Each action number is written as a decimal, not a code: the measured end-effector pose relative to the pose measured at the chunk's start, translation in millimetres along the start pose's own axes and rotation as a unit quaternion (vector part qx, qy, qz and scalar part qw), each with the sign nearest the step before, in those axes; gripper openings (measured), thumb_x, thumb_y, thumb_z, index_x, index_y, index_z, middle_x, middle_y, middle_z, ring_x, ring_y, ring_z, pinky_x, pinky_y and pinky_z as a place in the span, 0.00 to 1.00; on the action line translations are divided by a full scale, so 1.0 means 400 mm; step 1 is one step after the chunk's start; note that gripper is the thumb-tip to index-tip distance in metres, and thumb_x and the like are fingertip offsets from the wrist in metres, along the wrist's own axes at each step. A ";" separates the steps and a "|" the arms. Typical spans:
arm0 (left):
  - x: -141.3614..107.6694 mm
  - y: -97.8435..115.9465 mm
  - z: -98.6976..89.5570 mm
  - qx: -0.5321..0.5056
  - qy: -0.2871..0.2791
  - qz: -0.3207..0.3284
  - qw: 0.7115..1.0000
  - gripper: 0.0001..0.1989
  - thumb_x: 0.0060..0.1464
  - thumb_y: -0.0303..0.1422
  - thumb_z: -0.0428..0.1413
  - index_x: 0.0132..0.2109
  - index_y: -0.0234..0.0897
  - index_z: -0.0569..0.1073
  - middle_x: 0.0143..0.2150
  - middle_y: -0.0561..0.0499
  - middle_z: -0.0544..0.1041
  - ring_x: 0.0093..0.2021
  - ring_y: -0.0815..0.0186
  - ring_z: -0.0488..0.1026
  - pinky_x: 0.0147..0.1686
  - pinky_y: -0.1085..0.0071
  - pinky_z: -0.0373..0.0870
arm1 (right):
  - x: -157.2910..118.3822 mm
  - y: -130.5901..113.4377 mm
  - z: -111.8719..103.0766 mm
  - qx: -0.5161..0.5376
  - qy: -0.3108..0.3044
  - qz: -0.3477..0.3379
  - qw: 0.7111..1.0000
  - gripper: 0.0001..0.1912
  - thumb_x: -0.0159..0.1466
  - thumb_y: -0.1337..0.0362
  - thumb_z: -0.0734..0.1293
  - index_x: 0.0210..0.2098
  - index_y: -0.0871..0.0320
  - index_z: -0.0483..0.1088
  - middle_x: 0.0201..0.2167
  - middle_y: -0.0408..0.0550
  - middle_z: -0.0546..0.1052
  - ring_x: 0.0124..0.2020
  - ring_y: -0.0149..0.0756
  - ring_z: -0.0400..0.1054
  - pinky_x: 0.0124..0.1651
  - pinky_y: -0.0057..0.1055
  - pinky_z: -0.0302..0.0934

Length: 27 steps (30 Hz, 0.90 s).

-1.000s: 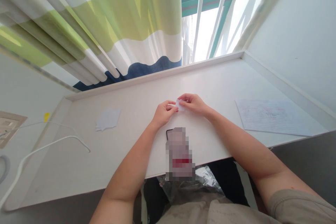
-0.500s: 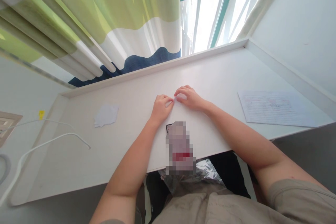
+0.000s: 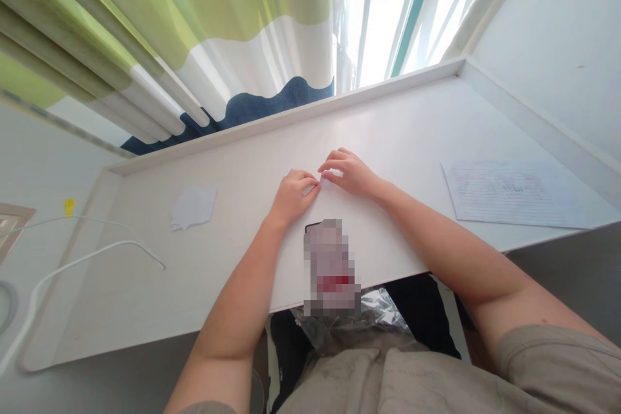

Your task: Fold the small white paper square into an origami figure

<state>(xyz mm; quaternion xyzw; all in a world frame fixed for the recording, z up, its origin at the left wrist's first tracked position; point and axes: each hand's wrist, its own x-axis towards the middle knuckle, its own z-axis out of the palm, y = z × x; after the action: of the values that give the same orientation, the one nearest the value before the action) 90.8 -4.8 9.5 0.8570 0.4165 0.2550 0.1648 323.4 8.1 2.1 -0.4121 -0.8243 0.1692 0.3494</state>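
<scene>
My L hand (image 3: 294,195) & R hand (image 3: 353,174) meet over the white flat-topped desk (image 3: 233,265), fingertips nearly together, w/ a small thin white paper slip (image 3: 323,178) btwn them, approx. mid-desk. L thumb & forefinger are pinched tight on the slip's near L end, other fingers curled in. My R is half curled, thumb & forefinger almost closed at the slip's other side; can't tell if they actually grip it or just touch. Closer to me, below the slip, is a flat oblong item w/ a black-edged corner (image 3: 330,259), mostly blurred out, at the desk's front edge. Well off to my L: a loose pile of white, uneven-edged paper pieces (image 3: 193,208), lying flat. Far R: a white lined sheet w/ red & dark writing (image 3: 514,194), too small to read, nr the desk's R side. Thin white cable (image 3: 92,265) arcs in at far L.
</scene>
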 end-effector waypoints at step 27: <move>-0.003 -0.067 -0.029 -0.025 -0.041 0.052 0.997 0.09 0.72 0.35 0.61 0.53 0.51 0.86 0.57 0.47 0.82 0.59 0.55 0.73 0.66 0.49 0.70 | -0.032 -0.047 -0.006 0.008 -0.066 0.005 0.998 0.08 0.71 0.62 0.69 0.41 0.53 0.83 0.50 0.53 0.86 0.56 0.51 0.76 0.62 0.50 0.66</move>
<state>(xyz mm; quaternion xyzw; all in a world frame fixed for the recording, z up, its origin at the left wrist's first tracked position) 66.7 11.1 5.5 0.8830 0.3575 0.2380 0.1896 319.8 -13.4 8.9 -0.4009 -0.8423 0.2044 0.2967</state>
